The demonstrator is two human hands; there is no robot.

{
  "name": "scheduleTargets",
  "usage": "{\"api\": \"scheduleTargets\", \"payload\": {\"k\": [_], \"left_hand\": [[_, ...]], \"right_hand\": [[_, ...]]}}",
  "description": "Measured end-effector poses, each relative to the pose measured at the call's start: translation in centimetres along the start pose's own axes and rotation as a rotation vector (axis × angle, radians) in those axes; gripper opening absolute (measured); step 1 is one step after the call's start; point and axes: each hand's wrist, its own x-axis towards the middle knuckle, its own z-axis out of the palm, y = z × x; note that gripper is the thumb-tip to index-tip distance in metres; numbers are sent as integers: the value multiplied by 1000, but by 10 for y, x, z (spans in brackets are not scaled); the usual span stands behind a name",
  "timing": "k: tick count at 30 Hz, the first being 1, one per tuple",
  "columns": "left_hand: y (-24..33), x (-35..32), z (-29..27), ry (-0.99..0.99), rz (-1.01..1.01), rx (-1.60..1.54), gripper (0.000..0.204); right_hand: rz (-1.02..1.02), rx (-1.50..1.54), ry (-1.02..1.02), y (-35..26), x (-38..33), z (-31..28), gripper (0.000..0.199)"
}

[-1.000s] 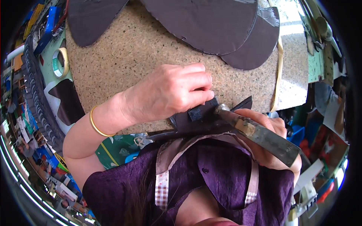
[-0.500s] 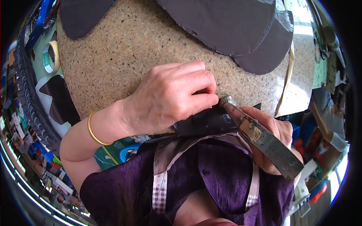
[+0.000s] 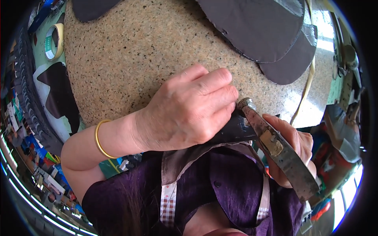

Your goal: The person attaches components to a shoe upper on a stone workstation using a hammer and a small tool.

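My right hand (image 3: 293,139) is closed around a hammer (image 3: 289,165), its long metal head seen from above with the wooden handle end showing in the eye. The hammer's round face (image 3: 247,103) is beside the fingertips of my left hand (image 3: 193,104). That left hand is closed, its fingers curled and pressed together at the edge of a black, leather-like piece (image 3: 236,129). Most of this piece is hidden under the hand, and I cannot make out exactly what the fingertips pinch. A gold bangle (image 3: 98,137) circles my left wrist.
Dark, rounded flat pieces (image 3: 260,31) overlap at the far right of the speckled stone slab (image 3: 130,55). Another dark piece (image 3: 92,8) lies far left. Beside the slab are a tape roll (image 3: 55,41) and a dark scrap (image 3: 59,92). A pale strip (image 3: 305,94) runs down the right.
My left hand has shifted slightly right and lower, with its fingers still curled. The hammer has moved a little right and down in my right hand. The view has turned slightly.
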Motion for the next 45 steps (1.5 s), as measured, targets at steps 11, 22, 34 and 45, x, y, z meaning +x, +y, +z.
{"api": "scheduleTargets", "payload": {"k": [11, 22, 34, 45], "left_hand": [[8, -7, -4, 28, -121, -22, 22], [9, -20, -7, 45, -285, -108, 27], [21, -26, -4, 129, -418, -8, 28], [36, -25, -4, 89, -325, 110, 18]], "right_hand": [[82, -61, -109, -6, 6, -11, 40], [-11, -67, 13, -2, 15, -1, 37], [186, -30, -74, -7, 17, -7, 34], [47, -67, -146, -3, 27, -9, 31]]}}
